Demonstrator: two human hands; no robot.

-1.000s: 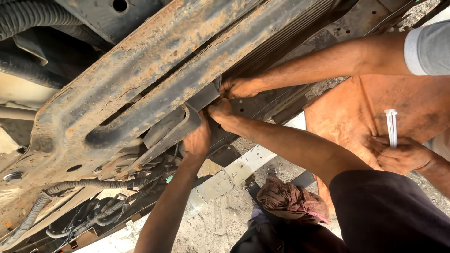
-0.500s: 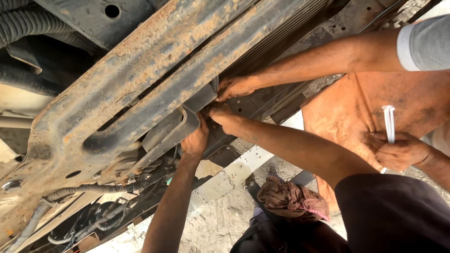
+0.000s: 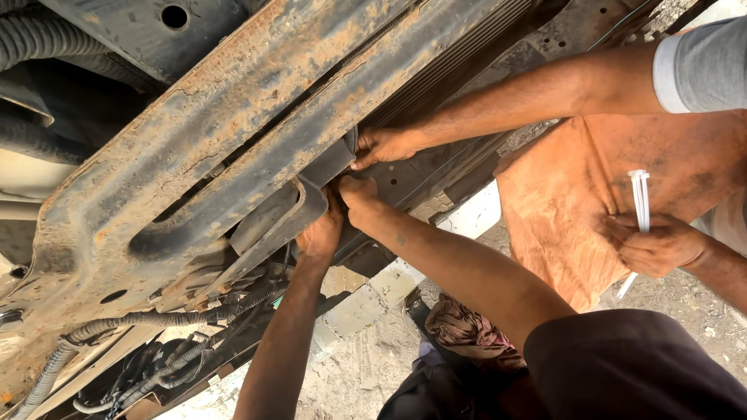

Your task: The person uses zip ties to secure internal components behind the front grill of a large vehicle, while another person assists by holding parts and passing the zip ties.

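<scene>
**One bracket (image 3: pixel 280 210), hardly moved**

Rusty, flaking frame rail (image 3: pixel 233 132) runs from 8 to 1 o'clock. Under it at centre sits the smooth grey folded bracket, unshifted over the last second, so the work stays at this spot. Left hand (image 3: pixel 320 233) cups its 4 o'clock end. Right hand (image 3: pixel 359 194) pinches its edge narrowly. At 3 o'clock a co-worker's hand (image 3: pixel 657 247) grips white zip ties (image 3: pixel 640 198).

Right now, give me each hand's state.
Left hand: against the grey bracket, fingers hidden; cannot tell.
Right hand: fingers curled at the bracket's edge; cannot tell.
</scene>
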